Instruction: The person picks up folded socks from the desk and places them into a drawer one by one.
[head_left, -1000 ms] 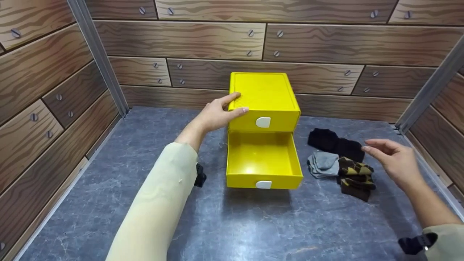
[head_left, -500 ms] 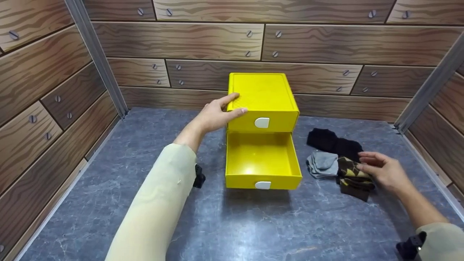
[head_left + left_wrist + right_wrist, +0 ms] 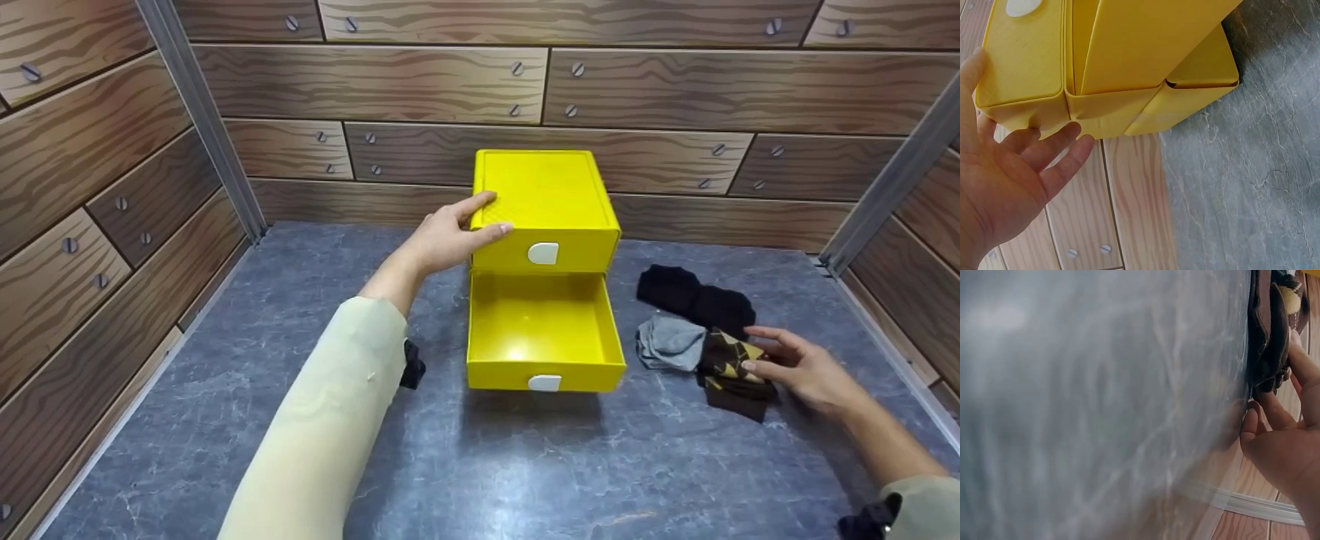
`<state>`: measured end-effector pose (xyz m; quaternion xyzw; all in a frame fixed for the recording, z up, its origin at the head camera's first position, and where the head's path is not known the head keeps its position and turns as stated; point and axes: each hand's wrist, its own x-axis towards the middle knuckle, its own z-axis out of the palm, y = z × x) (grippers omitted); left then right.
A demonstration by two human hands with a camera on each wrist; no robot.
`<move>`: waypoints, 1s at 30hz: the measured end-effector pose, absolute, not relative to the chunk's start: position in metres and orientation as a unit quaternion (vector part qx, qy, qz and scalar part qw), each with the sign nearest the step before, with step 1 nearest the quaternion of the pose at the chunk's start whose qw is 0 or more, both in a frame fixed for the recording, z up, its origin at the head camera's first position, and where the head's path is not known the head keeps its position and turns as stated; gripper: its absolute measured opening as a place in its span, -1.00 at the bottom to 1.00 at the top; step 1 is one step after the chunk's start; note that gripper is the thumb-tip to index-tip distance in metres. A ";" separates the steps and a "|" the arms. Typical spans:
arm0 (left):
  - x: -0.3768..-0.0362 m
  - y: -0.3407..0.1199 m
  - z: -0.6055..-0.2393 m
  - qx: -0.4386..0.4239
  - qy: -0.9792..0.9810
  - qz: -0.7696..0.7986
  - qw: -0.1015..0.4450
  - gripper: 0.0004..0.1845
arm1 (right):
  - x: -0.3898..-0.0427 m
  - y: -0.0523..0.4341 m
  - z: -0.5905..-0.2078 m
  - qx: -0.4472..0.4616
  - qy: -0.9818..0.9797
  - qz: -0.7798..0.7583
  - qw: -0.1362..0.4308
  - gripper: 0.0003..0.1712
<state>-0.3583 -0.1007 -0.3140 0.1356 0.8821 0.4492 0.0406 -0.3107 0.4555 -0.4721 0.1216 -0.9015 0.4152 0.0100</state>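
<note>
A yellow two-drawer unit (image 3: 544, 199) stands at the back of the grey table (image 3: 300, 360). Its lower drawer (image 3: 544, 330) is pulled out and holds nothing. My left hand (image 3: 480, 217) rests with straight fingers on the unit's top left front corner, and the left wrist view shows the palm (image 3: 1010, 180) against the yellow side (image 3: 1129, 45). To the right of the drawer lie a black sock (image 3: 694, 296), a grey sock (image 3: 667, 343) and a brown patterned sock (image 3: 731, 379). My right hand (image 3: 772, 358) lies on the brown sock (image 3: 1269, 337), its fingers (image 3: 1297, 360) along the sock's edge.
Wood-grain panel walls (image 3: 450, 82) with screws close in the table at the back and on both sides. Metal corner posts (image 3: 202, 120) stand at the back corners. The grey marbled surface stretches in front of the drawer.
My right hand has come down from above the table onto the brown patterned sock. The left hand and the drawer unit have not moved.
</note>
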 end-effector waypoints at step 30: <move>-0.358 -0.100 -0.315 0.131 0.884 0.447 0.038 -0.08 | -0.295 0.444 -0.452 0.089 -0.903 0.415 0.062 -0.24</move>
